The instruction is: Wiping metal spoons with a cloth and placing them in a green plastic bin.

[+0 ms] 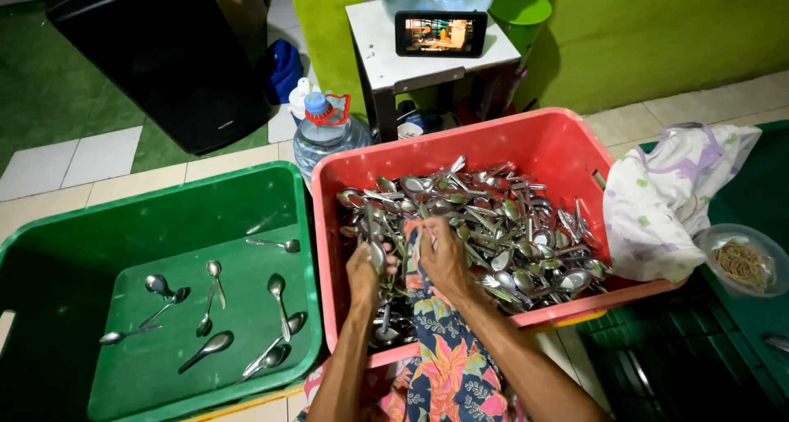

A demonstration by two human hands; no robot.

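Observation:
A red plastic tub (pixel 552 139) holds a large heap of metal spoons (pixel 493 221). Both my hands are over its near side. My left hand (pixel 365 272) grips a spoon (pixel 376 233) by the handle, bowl upward. My right hand (pixel 442 256) is closed around the top of a floral cloth (pixel 448 348) that hangs over the tub's near rim and touches the held spoon. To the left stands a green tub (pixel 164 216) with several single spoons (pixel 215 307) lying on its bottom.
A patterned white cloth (pixel 670 196) hangs over the red tub's right rim. A clear bowl of rubber bands (pixel 742 262) sits at the right. Behind are a water bottle (pixel 322 133), a small white table (pixel 386 56) with a phone (pixel 440 33), a black box (pixel 164 52) and a green wall.

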